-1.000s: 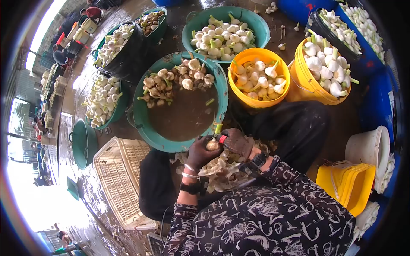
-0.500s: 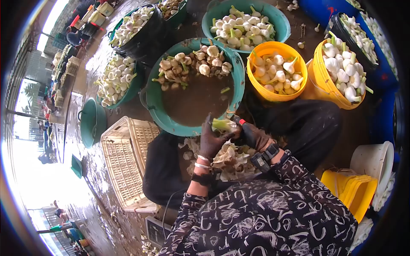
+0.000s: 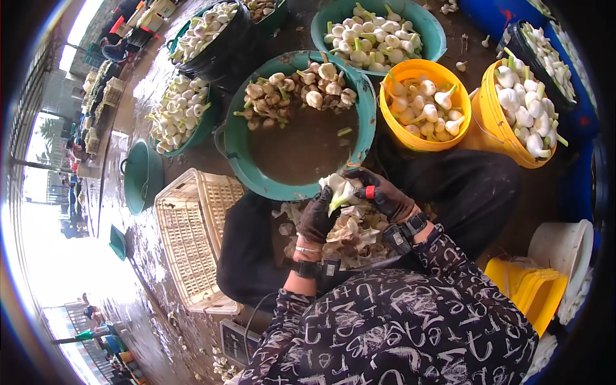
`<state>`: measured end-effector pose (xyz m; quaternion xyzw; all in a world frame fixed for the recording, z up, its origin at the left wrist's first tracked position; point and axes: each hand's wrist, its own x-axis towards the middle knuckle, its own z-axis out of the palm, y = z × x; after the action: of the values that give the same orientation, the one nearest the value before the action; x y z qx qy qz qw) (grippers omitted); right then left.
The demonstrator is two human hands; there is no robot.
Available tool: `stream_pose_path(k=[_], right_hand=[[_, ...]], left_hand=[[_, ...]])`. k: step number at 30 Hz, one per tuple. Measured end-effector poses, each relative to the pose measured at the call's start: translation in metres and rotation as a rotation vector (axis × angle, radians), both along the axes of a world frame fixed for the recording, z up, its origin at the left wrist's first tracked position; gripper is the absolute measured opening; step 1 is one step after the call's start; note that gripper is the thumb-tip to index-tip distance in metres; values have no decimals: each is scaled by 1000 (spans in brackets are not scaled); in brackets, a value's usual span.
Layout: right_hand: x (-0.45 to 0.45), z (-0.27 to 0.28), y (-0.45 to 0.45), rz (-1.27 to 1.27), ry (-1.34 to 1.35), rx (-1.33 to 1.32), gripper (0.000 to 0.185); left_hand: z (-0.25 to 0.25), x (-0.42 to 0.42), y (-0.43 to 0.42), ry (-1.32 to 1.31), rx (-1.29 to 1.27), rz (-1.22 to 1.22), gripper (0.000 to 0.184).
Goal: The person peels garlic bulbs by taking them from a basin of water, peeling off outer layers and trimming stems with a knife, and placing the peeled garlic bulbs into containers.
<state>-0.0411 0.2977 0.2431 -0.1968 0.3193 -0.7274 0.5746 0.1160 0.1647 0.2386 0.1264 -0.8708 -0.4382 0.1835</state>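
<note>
A pale garlic bulb [image 3: 343, 189] with a green stem pointing down and left is held between both hands, near the front rim of a green tub [image 3: 234, 138]. My left hand [image 3: 316, 218], in a dark glove, is closed around the bulb's stem side. My right hand [image 3: 385, 197], also gloved, has its fingers closed at the bulb's right side; a red band [image 3: 370, 192] shows at its thumb. Unpeeled garlic bulbs [image 3: 266, 99] lie in the far part of the tub. Below the hands, loose garlic skins [image 3: 351, 239] lie heaped between the legs.
Yellow buckets [image 3: 389, 122] of cleaned garlic stand at the right, and a second green tub [image 3: 316, 38] of white bulbs lies beyond. A cream plastic crate [image 3: 168, 240] rests on its side at the left. Stacked yellow containers [image 3: 545, 308] are by my right side.
The garlic bulb has turned, its stem now pointing down-left and its white head showing. My left hand has lowered slightly, and the right fingers have moved up over the bulb.
</note>
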Motion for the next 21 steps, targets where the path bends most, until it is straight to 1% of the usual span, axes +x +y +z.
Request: stream_pose_path(k=[1,2,3,4,6,7,8,10,11,12,13,14,15,16,18,19,20,21], right_hand=[[0,0,-1,-65,272,19,48],[1,11,-4,-134,543,41,48],[-1,25,1,-266,1254,90,41],[4,26,-1,-266,1256,93,41],[16,24,-1,-272,1463,146,32],[21,8,-4,-406,1475,157,22],[21,-2,-7,-408,1474,153,22],[19,-14,-8,-390,481,481,16],[13,-17,-6,-390,182,501,15],[13,-20,-3,-391,183,505,15],[13,-21,-2,-421,185,536,15],[12,-25,0,-418,251,541,16],[12,-28,2,-417,318,548,17],[12,-29,3,-416,384,554,18],[11,-30,1,-350,-126,431,22],[10,-33,1,-337,-397,398,25],[10,-41,2,-336,-399,398,25],[11,-50,4,-440,-156,346,29]], left_hand=[[-3,4,0,-34,-64,58,37],[-8,5,-1,-68,-126,114,39],[-14,5,-7,-41,-185,61,35],[-8,-1,-7,-40,-183,59,35],[5,-9,-5,-114,1169,281,21],[7,-11,-3,-91,1063,294,21],[9,-9,-3,-89,1059,294,21],[15,-5,-2,30,1036,324,21],[21,-2,-2,-14,962,281,21],[23,3,1,-15,966,281,21],[24,8,3,-56,935,196,20],[26,11,4,-98,902,110,20],[29,14,4,-86,959,106,20],[35,17,5,-87,961,103,20],[47,23,4,-19,1081,-98,21],[51,25,3,4,1240,-130,27],[57,31,5,107,1179,-169,30],[65,35,6,129,1167,-106,31]])
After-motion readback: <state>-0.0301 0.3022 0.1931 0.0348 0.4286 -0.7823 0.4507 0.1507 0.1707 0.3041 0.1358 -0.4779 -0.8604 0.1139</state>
